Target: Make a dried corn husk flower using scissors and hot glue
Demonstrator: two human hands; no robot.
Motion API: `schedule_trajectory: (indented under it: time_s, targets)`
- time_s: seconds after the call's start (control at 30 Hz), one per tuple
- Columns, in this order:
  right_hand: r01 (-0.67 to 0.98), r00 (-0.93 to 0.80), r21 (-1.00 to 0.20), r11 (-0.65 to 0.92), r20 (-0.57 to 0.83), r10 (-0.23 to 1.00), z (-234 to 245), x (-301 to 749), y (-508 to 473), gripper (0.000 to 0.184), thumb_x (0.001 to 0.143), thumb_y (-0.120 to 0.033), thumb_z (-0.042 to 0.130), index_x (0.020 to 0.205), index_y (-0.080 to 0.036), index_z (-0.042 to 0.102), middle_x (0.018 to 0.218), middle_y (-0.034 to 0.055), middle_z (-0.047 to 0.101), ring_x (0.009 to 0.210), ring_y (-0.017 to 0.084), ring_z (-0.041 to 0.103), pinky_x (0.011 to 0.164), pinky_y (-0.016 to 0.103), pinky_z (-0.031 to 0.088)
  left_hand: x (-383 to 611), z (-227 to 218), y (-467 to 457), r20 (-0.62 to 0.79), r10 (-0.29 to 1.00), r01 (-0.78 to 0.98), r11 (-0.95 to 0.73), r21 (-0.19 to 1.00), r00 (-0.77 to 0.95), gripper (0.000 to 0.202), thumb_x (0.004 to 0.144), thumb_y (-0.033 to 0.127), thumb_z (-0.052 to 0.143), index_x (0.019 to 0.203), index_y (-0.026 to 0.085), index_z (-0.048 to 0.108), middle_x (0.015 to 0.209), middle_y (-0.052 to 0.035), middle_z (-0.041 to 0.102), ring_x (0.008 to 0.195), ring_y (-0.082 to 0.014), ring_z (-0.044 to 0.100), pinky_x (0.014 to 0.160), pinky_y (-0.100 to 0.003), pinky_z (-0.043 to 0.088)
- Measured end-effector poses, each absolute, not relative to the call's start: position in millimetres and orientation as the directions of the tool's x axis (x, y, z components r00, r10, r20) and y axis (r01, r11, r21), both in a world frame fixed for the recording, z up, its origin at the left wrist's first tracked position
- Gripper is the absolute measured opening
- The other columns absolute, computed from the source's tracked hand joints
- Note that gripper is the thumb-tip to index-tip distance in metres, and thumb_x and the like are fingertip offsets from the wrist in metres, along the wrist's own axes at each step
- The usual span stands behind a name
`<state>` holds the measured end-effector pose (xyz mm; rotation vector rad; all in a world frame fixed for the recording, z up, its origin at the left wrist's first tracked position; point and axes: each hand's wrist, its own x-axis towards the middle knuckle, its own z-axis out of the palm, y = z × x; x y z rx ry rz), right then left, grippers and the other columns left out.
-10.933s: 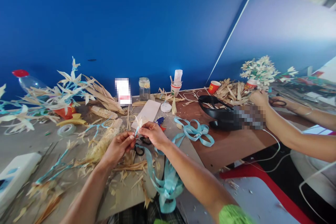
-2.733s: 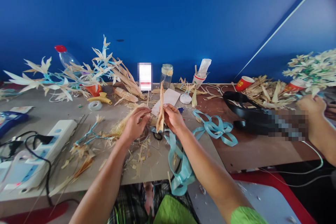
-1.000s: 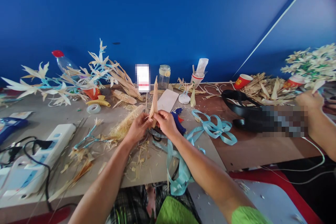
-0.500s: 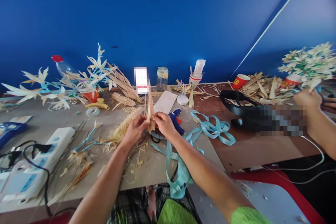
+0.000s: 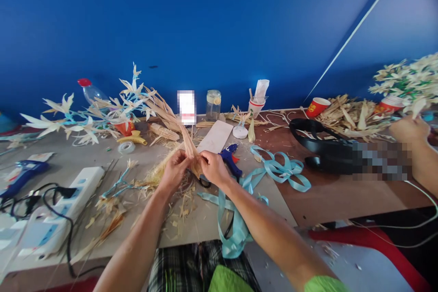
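Observation:
My left hand and my right hand meet over the grey table, both pinched on the lower end of a dry corn husk strip that points up and away between them. Under my hands lie husk scraps and a black pair of scissors, partly hidden. A light blue ribbon runs from beneath my right wrist over the table's front edge. A blue glue gun lies just right of my right hand.
Husk flowers on blue stems stand at the back left by a bottle. A white power strip with black cables lies front left. A jar, cups and a husk pile line the back. Another person's hand holds flowers at right.
The husk strip has tilted from upright to leaning back and left, and my two hands have closed together on its lower end. The view has shifted slightly.

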<state>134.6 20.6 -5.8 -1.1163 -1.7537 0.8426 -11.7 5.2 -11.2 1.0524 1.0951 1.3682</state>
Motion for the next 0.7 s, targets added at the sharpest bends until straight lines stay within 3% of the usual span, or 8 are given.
schedule_trajectory:
  time_s: [0.17, 0.3, 0.43, 0.7]
  targets:
    - [0.102, -0.178, -0.986, 0.133, 0.113, 0.978, -14, 135, 36, 0.02, 0.074, -0.034, 0.053, 0.062, -0.018, 0.057, 0.056, -0.0029, 0.05, 0.057, 0.011, 0.042, 0.055, 0.022, 0.033, -14, -9, 5, -0.056, 0.998, -0.445, 0.034, 0.895, -0.037, 0.027, 0.063, 0.028, 0.077, 0.073, 0.017, 0.054, 0.064, 0.0041, 0.06, 0.057, -0.0094, 0.055, 0.061, -0.023, 0.044]
    - [-0.071, -0.222, -0.997, -0.037, -0.02, 0.975, -21, 132, 42, 0.023, 0.068, -0.04, 0.056, 0.064, -0.018, 0.057, 0.054, -0.0042, 0.047, 0.052, 0.01, 0.041, 0.052, 0.022, 0.032, -15, -6, 5, -0.1, 0.995, -0.485, 0.076, 0.871, -0.025, 0.029, 0.06, 0.025, 0.079, 0.076, 0.016, 0.057, 0.067, 0.0025, 0.064, 0.057, -0.0106, 0.057, 0.059, -0.024, 0.046]
    - [-0.053, -0.229, -0.999, -0.006, 0.007, 0.973, -28, 130, 43, 0.026, 0.067, -0.042, 0.057, 0.062, -0.017, 0.056, 0.054, -0.0043, 0.044, 0.051, 0.009, 0.039, 0.05, 0.021, 0.03, -16, -8, 7, -0.075, 0.997, -0.485, 0.053, 0.873, -0.026, 0.032, 0.06, 0.022, 0.079, 0.085, 0.016, 0.059, 0.077, 0.0007, 0.067, 0.065, -0.0123, 0.062, 0.065, -0.026, 0.048]
    - [0.049, -0.224, -0.99, 0.132, 0.118, 0.968, -25, 133, 42, 0.025, 0.074, -0.038, 0.053, 0.062, -0.017, 0.056, 0.054, -0.0047, 0.043, 0.053, 0.009, 0.037, 0.051, 0.021, 0.029, -17, -8, 7, -0.088, 0.995, -0.481, 0.051, 0.875, -0.056, 0.029, 0.06, 0.021, 0.079, 0.081, 0.015, 0.06, 0.071, 0.0002, 0.067, 0.061, -0.0121, 0.062, 0.062, -0.024, 0.048]
